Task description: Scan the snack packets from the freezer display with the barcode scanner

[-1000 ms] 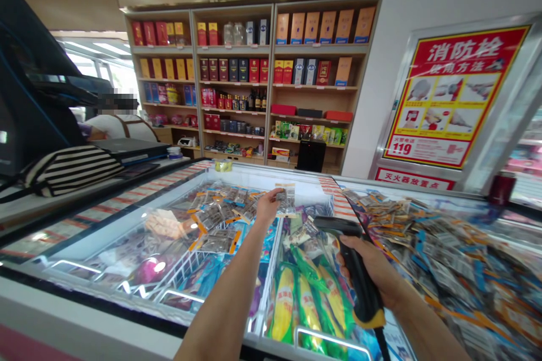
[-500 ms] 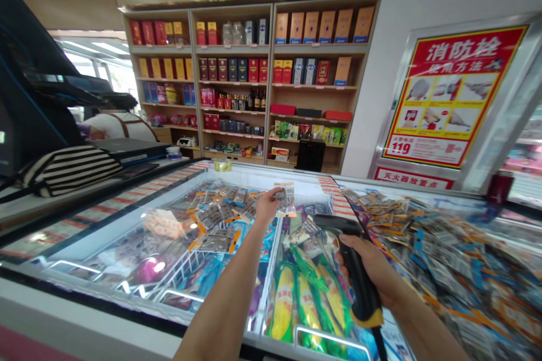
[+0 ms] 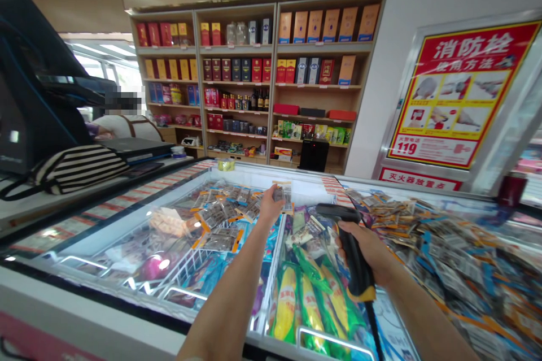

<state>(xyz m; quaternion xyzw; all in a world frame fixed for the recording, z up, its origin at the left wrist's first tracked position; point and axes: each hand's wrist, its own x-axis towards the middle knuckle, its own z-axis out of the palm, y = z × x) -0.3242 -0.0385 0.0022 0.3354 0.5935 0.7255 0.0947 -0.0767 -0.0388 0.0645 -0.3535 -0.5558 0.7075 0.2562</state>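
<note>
My left hand (image 3: pixel 271 203) pinches a small clear snack packet (image 3: pixel 287 196) with orange edges, held up over the freezer. My right hand (image 3: pixel 368 251) is wrapped round the handle of a black and yellow barcode scanner (image 3: pixel 354 262), whose head points left toward the packet. Its cable runs down out of view. Under the left hand, several similar packets (image 3: pixel 218 217) lie on the freezer's glass. A larger heap of packets (image 3: pixel 449 259) covers the glass on the right. Below the scanner are corn-shaped ice creams (image 3: pixel 311 299) in green and yellow wrappers.
The freezer (image 3: pixel 139 324) has wire baskets inside. At left, a black checkout terminal (image 3: pixel 38 90) and a striped bag (image 3: pixel 80 168) stand on a counter. A person (image 3: pixel 127 124) is behind it. Shelves (image 3: pixel 237 50) of boxes and bottles line the back wall, beside a red poster (image 3: pixel 461 95).
The whole scene has shifted slightly right as my view turned a little. Both hands keep their grips, and the scanner's head sits slightly higher, still facing the packet.
</note>
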